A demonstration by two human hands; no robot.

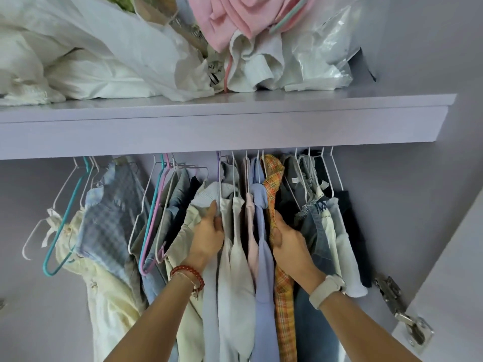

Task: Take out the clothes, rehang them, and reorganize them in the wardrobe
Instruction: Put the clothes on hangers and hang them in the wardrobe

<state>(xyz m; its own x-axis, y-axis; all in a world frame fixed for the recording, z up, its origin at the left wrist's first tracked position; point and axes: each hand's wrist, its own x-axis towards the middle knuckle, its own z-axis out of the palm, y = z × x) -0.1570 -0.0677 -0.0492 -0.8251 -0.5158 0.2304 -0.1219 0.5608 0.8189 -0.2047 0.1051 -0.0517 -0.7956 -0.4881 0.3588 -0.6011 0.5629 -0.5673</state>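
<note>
Under the lilac shelf [224,121], a row of clothes is hanging on thin hangers — pale tops, a light blue shirt [262,246], an orange plaid shirt [274,202] and jeans [315,231] packed close together at the middle and right. The left hand [207,235], a red bead bracelet [187,276] on its wrist, is reaching in with fingers curled round the edge of a cream top [227,226]. The right hand [287,241], wearing a white watch [326,290], is gripping the plaid shirt — thumb pressing on the cloth. Further left, a blue checked garment [115,212] and a teal hanger [68,220] are hanging apart. Above, white bags [86,48] and a pink cloth [235,19] are sitting piled on the shelf.
</note>
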